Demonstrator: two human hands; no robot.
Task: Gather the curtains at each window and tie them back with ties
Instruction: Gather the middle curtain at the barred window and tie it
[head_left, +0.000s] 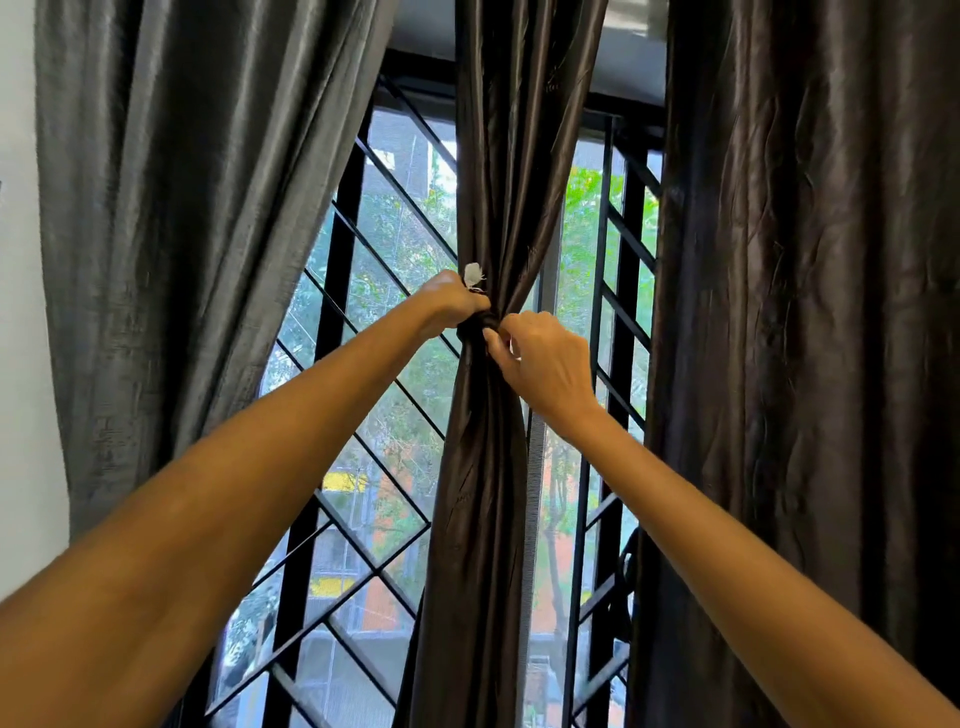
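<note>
**Mia:** What do you see way over at nine o'clock?

**Ben:** A white wall (21, 312). Next to it hangs a grey curtain (171, 208), loose and not tied.

**Mia:** And behind it?

**Ben:** A window with black bars (332, 291) that cross like diamonds. Green trees and buildings show through the glass.

**Mia:** Where are the hands?

**Ben:** Both arms reach up from six o'clock to the middle. The left hand (452, 304) is closed tight like a fist, pressed on the left side of the bunched part. A small white frayed tag (474, 275) pokes up out of it at twelve o'clock.

**Mia:** What is bunched?

**Ben:** The dark brown middle curtain (488, 467). It is squeezed thin at the centre, and a dark tie (480, 327) goes around it there.

**Mia:** And the other hand?

**Ben:** The right hand (545, 364) sits at four o'clock from the tie. Its fingers (496, 340) are curled and pinch the tie. They touch it.

**Mia:** What is at three o'clock?

**Ben:** Another dark brown curtain (810, 312), wrinkly, hanging loose.
</note>
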